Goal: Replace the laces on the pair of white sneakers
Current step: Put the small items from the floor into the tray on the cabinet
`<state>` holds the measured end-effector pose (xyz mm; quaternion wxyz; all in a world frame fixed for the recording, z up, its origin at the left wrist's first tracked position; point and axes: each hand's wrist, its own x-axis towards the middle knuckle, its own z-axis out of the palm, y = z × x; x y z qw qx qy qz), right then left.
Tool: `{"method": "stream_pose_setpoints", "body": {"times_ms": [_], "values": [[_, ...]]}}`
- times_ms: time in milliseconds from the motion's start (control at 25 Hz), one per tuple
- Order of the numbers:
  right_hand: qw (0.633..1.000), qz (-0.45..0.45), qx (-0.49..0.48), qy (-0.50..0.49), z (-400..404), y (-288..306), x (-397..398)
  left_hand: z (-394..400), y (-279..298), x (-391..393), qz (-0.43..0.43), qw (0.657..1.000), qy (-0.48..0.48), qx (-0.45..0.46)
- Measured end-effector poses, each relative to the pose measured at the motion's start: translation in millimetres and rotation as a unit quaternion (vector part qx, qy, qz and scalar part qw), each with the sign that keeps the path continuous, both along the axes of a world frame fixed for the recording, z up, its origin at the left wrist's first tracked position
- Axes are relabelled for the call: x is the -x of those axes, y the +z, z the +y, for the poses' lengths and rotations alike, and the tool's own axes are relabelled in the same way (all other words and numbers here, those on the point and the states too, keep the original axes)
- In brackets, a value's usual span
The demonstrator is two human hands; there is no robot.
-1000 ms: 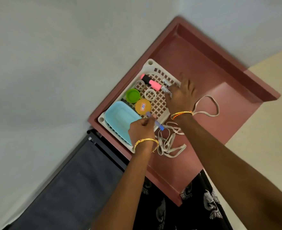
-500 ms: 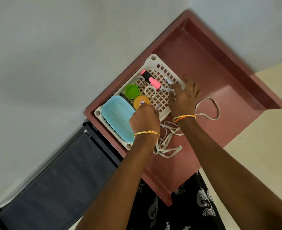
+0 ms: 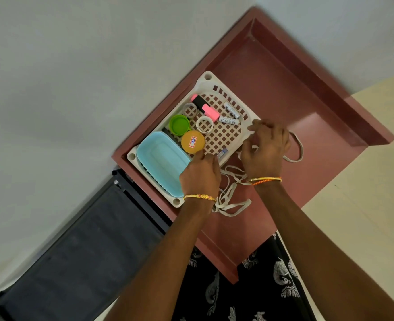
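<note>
— Where are the laces? I can't see any sneakers from here.

— No sneakers in sight at all. The laces are lying loose in a tangle of pale flat loops on the reddish counter, just beside the white basket, with one loop running out to the right past her wrist.

— And her hands?

— The right hand hangs over the near edge of the basket, right above the laces, fingers curled. It may be pinching a strand, but the knuckles hide it, so I cannot tell. The left hand is at the basket's rim by the pale blue tub, fingertips drawn together next to a small blue pen-like thing. Whether it grips that or has let it go, I can't say either.

— So what's the step, do you think?

— My guess is she's sorting out the lace heap before anything goes near a shoe. To do it well I'd find one tip first and draw the lace out along its length, not yank a middle loop, since flat laces like that would likely snag and knot. I'd also keep the strands away from the basket's lattice, and from the batteries and tape rings inside.
</note>
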<state>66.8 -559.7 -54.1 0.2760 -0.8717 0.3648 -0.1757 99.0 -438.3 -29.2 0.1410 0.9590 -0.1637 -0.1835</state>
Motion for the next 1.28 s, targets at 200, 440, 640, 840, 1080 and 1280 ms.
{"method": "stream_pose_setpoints", "body": {"times_ms": [200, 440, 640, 840, 1080, 1280], "values": [[0.996, -0.060, -0.055, -0.027, 3.7, 41.2, 23.5, 32.1, 11.4, 11.6, -0.068, 0.993, 0.011, 0.093], [0.967, 0.083, -0.235, 0.051, 55.3, 39.0, 80.3, 71.3, 25.7, 23.3, -0.052, 0.995, -0.018, 0.088], [0.925, 0.306, -0.086, 0.208, 110.7, -9.9, 102.7, 93.3, 29.0, 28.1, -0.042, 0.993, -0.045, 0.105], [0.950, 0.253, -0.121, 0.136, 121.3, -15.9, 96.8, 119.4, 20.1, 41.3, -0.018, 0.991, -0.098, 0.085], [0.956, 0.167, -0.231, 0.068, 117.4, 25.8, 72.8, 147.6, 36.6, 42.0, 0.103, 0.991, -0.031, 0.084], [0.919, 0.130, -0.371, 0.023, 130.9, 123.0, 37.1, 159.2, 86.6, 38.9, 0.094, 0.982, -0.054, 0.157]]}}
